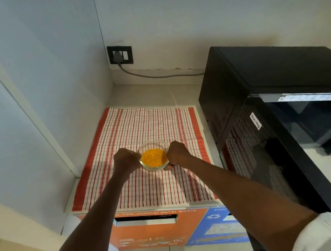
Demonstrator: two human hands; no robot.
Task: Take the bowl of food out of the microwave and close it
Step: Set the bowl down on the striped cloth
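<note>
Nearest: waste bin [153,233] w/ orange front, under the counter edge. Above it a red-striped cloth [143,190] covers the counter. On the cloth sits the glass bowl [154,158], yellow food inside, out of the microwave [281,94]. Left hand [126,159] & right hand [177,152] pinch the bowl's rim on opposite sides, fingers curled tight around it. Right of the cloth, the microwave's door [268,154] hangs open toward us. Far wall: socket [120,54] w/ plug in.
</note>
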